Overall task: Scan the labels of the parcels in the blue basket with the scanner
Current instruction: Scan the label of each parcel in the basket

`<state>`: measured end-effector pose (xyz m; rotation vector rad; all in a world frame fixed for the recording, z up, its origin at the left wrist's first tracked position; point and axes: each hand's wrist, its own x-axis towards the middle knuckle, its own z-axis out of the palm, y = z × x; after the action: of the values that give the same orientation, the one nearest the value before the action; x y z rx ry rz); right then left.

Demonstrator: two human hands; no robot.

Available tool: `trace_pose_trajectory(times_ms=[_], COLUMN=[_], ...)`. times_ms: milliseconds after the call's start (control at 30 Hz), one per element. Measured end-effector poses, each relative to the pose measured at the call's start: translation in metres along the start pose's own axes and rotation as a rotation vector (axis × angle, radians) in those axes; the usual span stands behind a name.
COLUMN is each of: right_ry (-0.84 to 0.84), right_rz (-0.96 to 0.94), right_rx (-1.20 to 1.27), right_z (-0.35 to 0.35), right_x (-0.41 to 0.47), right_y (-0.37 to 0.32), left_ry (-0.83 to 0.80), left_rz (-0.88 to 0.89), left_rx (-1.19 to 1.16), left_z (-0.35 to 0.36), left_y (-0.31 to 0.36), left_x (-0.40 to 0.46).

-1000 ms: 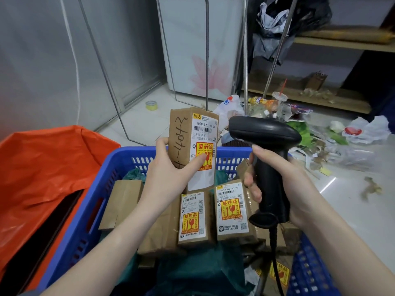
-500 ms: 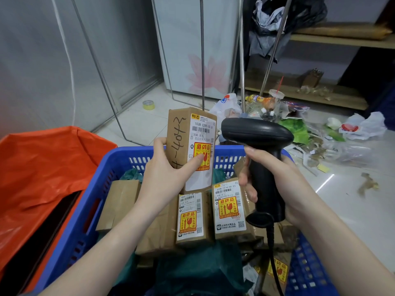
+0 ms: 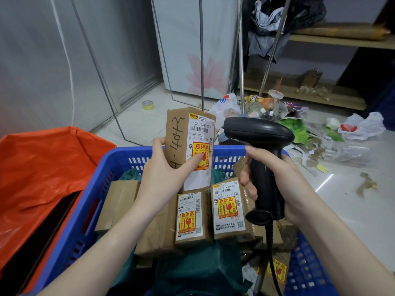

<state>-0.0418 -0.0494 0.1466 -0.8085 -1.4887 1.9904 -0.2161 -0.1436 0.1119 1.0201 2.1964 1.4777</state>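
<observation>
My left hand point(image 3: 162, 176) holds a brown cardboard parcel point(image 3: 186, 133) upright above the blue basket point(image 3: 89, 210), its white label and yellow fragile sticker facing me. My right hand point(image 3: 275, 180) grips the handle of the black scanner point(image 3: 258, 133), whose head sits just right of the parcel's label. Its cable hangs down into the basket. Inside the basket lie several more brown parcels point(image 3: 193, 218) with similar labels, plus dark green bags point(image 3: 203, 272).
An orange bag point(image 3: 42, 171) lies open left of the basket. Litter and plastic bags point(image 3: 361, 127) cover the floor at right. Metal rack legs point(image 3: 201, 50), a white cabinet point(image 3: 192, 39), wooden shelves point(image 3: 303, 92) and a tape roll point(image 3: 148, 105) are behind.
The view has shifted slightly; the parcel and the scanner stay in nearly the same pose, with the scanner a little closer to the label.
</observation>
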Motion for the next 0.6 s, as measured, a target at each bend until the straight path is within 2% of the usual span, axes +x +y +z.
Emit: trace_pose_trajectory(times_ms=[267, 600], right_ry=[0.031, 0.18], right_rz=[-0.009, 0.059], right_rx=[-0.032, -0.03], right_z=[-0.003, -0.01], right_x=[0.005, 0.036], right_y=[0.004, 0.029], left_ry=[-0.021, -0.019], left_rz=[-0.015, 0.055], left_rx=[0.016, 0.128], left_z=[-0.001, 0.011], left_y=[-0.004, -0.037], left_x=[0.003, 0.027])
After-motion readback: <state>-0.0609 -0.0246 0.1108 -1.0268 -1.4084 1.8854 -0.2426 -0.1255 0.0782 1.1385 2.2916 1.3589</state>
